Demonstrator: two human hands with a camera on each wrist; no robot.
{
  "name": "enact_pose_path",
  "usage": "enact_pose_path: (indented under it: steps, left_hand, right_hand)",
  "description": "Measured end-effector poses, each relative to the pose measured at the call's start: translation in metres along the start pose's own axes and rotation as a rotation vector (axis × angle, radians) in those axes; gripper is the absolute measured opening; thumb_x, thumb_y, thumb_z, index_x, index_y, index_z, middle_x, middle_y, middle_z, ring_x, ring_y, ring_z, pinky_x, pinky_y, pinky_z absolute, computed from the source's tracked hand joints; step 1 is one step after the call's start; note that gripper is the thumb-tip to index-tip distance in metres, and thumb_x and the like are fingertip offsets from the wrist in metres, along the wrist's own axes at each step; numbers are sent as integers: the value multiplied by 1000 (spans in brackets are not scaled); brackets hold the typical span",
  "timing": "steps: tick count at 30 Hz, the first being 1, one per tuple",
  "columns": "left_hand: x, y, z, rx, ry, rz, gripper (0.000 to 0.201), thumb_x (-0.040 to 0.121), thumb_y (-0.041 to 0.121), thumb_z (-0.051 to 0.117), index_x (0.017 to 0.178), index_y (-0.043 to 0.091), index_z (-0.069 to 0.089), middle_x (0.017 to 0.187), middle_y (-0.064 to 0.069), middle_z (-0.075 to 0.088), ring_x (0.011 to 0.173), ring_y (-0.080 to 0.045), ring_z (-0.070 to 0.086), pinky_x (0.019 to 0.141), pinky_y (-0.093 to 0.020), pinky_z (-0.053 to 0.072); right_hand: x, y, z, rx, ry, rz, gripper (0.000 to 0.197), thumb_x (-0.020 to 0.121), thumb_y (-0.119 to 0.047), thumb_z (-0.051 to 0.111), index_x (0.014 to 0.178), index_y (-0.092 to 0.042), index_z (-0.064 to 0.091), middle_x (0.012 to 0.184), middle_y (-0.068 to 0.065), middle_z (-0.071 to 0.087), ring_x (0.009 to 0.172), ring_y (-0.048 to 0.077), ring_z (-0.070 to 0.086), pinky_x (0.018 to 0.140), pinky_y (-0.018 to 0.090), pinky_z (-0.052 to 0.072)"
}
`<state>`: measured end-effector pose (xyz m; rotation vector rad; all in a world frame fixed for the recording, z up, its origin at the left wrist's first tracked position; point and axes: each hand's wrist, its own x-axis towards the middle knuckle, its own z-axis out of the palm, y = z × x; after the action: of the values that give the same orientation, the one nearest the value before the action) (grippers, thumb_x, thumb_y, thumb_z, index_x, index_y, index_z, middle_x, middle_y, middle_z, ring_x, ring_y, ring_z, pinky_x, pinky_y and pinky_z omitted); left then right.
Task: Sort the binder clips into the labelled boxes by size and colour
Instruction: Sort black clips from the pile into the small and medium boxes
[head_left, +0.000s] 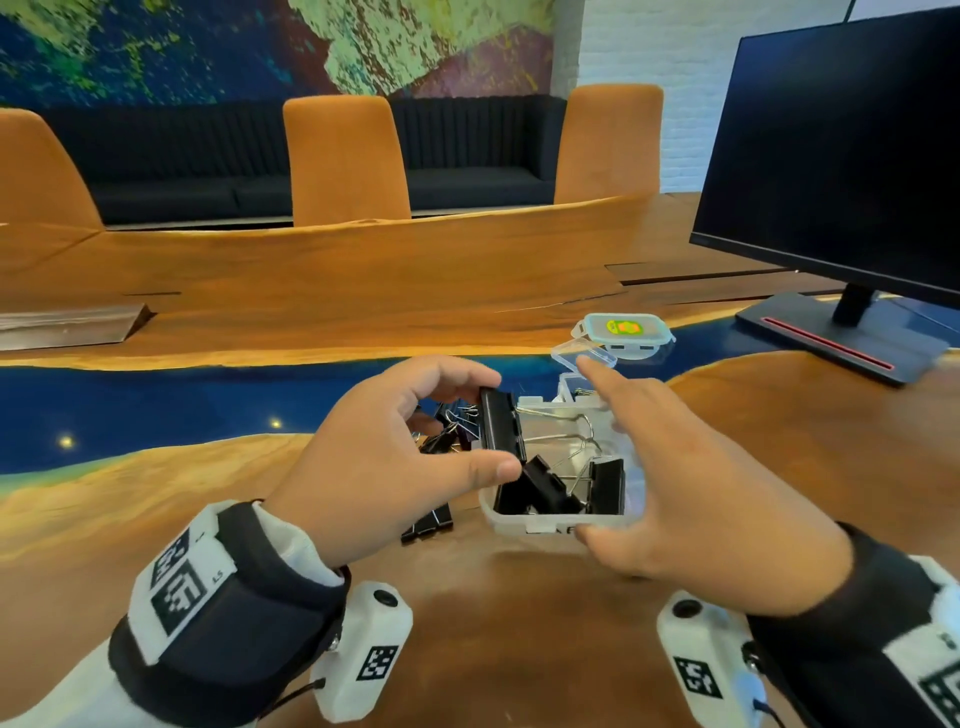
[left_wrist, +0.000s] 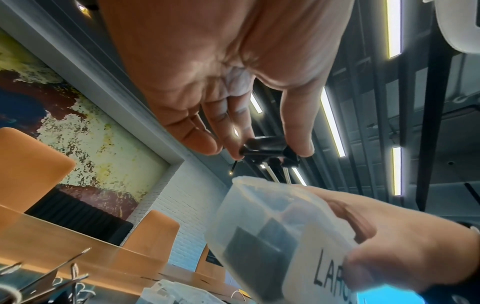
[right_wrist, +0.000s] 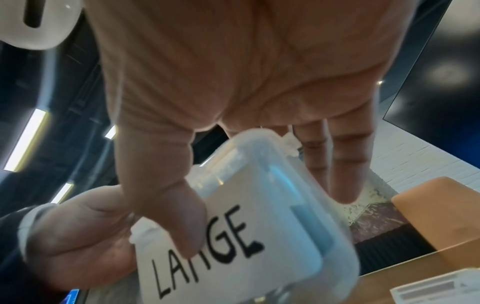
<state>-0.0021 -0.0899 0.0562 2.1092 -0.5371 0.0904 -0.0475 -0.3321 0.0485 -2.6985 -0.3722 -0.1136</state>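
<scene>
Black clip pinched between left fingers, seemingly above box

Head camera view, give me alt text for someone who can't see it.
A left hand pinches a large black binder clip over an open clear plastic box already holding black clips, while the right hand steadies the box on a wood-and-blue table. More clips lie beside it; a dark monitor stands at right.

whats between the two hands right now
In the head view, the open box labelled LARGE sits between the left hand and the right hand, with black binder clips inside and one more black clip pinched above its rim.
</scene>
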Motion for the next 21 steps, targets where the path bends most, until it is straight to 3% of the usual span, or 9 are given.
enact_pose_path:
  steps: [4,6,9,12,14,16,19,21]
  left_hand:
    - [-2,3,6,118,-45,-35,53,59,62,82,108,56,61,111,35,59,107,17,49,78,-12,42]
    - [-3,5,9,159,-49,-43,52,58,64,81,105,54,61,109,39,54,106,18,46,73,-11,39]
    - [-5,5,10,194,-1,-13,57,55,74,74,106,52,60,109,38,51,107,12,47,76,-17,40]
    - [-8,5,12,235,83,42,56,56,80,68,101,48,62,93,23,52,96,1,50,72,-16,39]
    - [-7,6,17,332,126,92,45,66,77,66,93,41,64,77,14,52,84,-5,52,66,-17,35]
    - [-6,8,25,443,111,123,37,78,72,61,85,36,65,66,14,56,77,-5,54,67,-19,33]
    - [-6,12,26,412,20,140,20,93,54,57,95,41,72,80,25,68,86,4,61,81,-25,42]
    - [-5,13,17,245,14,90,16,95,35,62,103,42,74,92,30,71,89,3,66,80,-16,49]
  right_hand:
    - [2,-8,7,14,0,12,124,67,-58,76,153,-44,-12,137,-20,34,120,2,44,98,21,45]
    - [3,-12,10,21,-8,12,125,67,-59,76,153,-43,-13,137,-20,36,123,3,42,103,24,42]
    - [3,-16,13,19,-10,13,125,68,-61,75,153,-42,-15,136,-21,37,125,0,40,113,30,34]
    - [3,-17,14,28,4,29,125,67,-64,73,153,-42,-15,135,-22,38,125,0,41,112,31,37]
    - [4,-19,16,35,18,40,125,64,-67,71,153,-43,-14,132,-22,40,122,2,43,103,34,46]
    - [4,-22,18,31,15,43,126,63,-69,70,153,-44,-14,131,-21,41,118,5,46,97,34,50]
    - [4,-25,19,39,-17,51,126,66,-66,73,153,-42,-14,136,-19,40,117,6,48,97,27,49]
    - [4,-23,18,47,-6,55,126,65,-67,73,154,-42,-12,135,-21,40,117,4,47,97,28,49]
